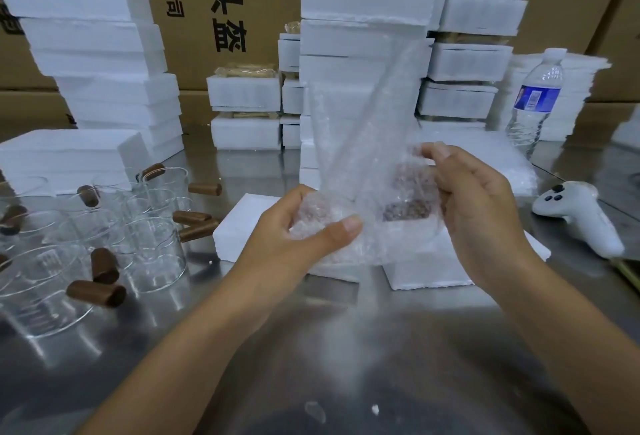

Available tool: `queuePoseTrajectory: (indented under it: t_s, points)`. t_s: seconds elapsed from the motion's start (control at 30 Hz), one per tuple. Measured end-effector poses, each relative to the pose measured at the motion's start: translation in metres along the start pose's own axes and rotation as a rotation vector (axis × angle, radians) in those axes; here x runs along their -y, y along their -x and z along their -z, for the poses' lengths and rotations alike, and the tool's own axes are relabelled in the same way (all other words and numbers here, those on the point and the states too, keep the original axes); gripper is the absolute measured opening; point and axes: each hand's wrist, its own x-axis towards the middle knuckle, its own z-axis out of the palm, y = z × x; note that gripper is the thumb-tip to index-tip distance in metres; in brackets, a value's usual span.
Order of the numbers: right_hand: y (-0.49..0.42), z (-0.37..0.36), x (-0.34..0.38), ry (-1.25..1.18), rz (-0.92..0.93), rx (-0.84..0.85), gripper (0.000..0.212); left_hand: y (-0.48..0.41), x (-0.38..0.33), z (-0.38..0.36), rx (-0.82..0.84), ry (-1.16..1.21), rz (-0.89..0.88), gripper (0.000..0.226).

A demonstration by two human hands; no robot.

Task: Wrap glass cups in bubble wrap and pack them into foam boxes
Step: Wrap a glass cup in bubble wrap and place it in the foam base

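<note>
a: head view. steel counter (346, 348), foam boxes (363, 1) stacked against cardboard (214, 95). where's the cup (408, 209)?
b: inside the wrap (363, 123), held over an open box (433, 272). the left hand (294, 226) clasps the bundle's near end, the right hand (478, 206) pinches the wrap beside the cup.
a: how will it handle?
b: the wrap looks light, limp and slick, the glass brittle. i'd grip the padded body, not the loose flap.
a: anything unclear?
b: the cup's outline blurs under the wrap and only brown patches show. the box's inside is hidden.

My bubble wrap (367, 129) is clear, dotted with bubbles. The foam boxes (363, 1) are white; cup handles (97, 292) at left, brown.
</note>
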Motion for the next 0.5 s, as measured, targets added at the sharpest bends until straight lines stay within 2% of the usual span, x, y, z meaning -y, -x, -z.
queuePoseTrajectory:
  t_s: [0.13, 0.23, 0.27, 0.4, 0.5]
  points:
    - [0.0032, -0.0008, -0.0020, 0.086, -0.056, 0.112, 0.017, 0.0002, -0.0022, 0.0040, -0.001, 0.112, 0.034, 0.043]
    - [0.0050, -0.0043, -0.0057, 0.129, -0.041, 0.092, 0.004, 0.0011, -0.0037, 0.0033, 0.030, 0.100, 0.016, 0.026]
    - [0.0051, -0.0058, -0.0064, 0.124, -0.035, 0.079, 0.006, 0.0018, -0.0049, 0.0020, 0.039, 0.081, 0.009, 0.024]
    - [0.0059, -0.0077, -0.0067, 0.062, -0.037, 0.082, 0.008, 0.0029, -0.0054, -0.0004, 0.078, -0.007, -0.013, 0.023]
    - [0.0070, -0.0092, -0.0051, 0.049, -0.045, 0.090, 0.010, 0.0022, -0.0011, -0.0009, 0.106, -0.050, -0.029, 0.034]
